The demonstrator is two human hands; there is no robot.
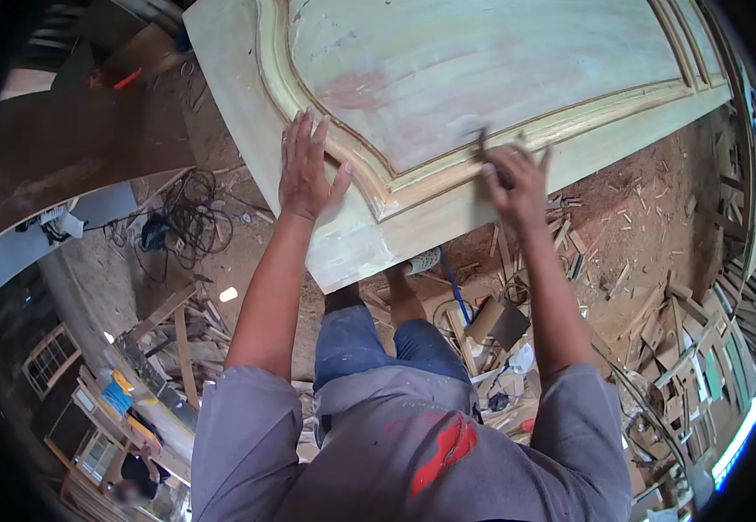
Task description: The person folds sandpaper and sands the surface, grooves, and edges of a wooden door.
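A large pale wooden panel point(352, 244) with raised, curved moulding point(560, 123) lies in front of me. My left hand point(308, 170) rests flat on its left part, fingers spread across the moulding. Over the lower moulding, right of centre, my right hand point(514, 178) has its fingers curled around a small dark object point(483, 143), blurred and too small to name. Whitish and reddish smears mark the panel's inner field. A white patch covers its near corner.
Tangled dark cables point(191, 217) lie on the dirt floor at the left, beside a brown board point(73, 157). Wood scraps point(630, 261) litter the ground at right. A person point(140, 477) is at the lower left. Cardboard point(499, 324) lies near my legs.
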